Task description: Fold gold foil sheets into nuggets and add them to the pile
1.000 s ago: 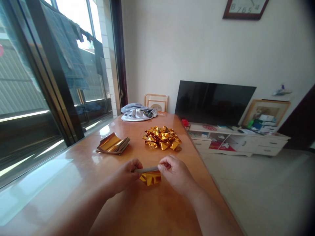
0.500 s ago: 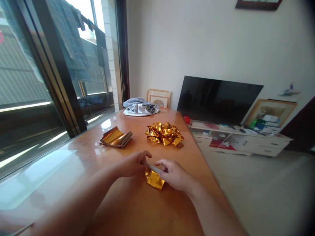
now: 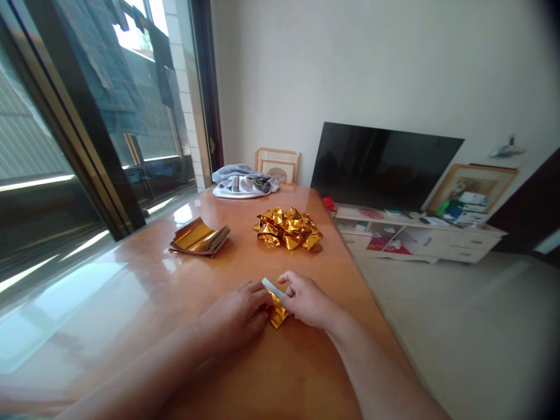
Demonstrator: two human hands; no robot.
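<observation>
While many gold shapes (image 3: 289,228) sit in a heap near the right edge of the table (image 3: 280,373), one piece of gold paper (image 3: 277,316) is between the two hands. It is closer to the table's right edge than to its left edge. I think it is only part made, because it has a shiny gold side and a pale strip (image 3: 272,288) along the top, and it looks flat, not puffy like the ones in the heap. So a good lot look done, one is being worked on, and a stack of gold sheets (image 3: 196,238) is left, over toward the left edge. Those sheets look flat and a bit curled.

The left hand (image 3: 245,309) is mostly closed, with its fingers bent and its tips on the left side of the paper. The right hand (image 3: 308,298) is partly closed, with its thumb on the right end of the strip and its first finger bent, a small gap above the thumb. Both seem to have hold of the paper.

Some things are hard to see. The fingers hide both ends of the paper, so I can't tell how many folds it has. The shapes cover each other, so I can't count them. The table's near edge is cut off.
</observation>
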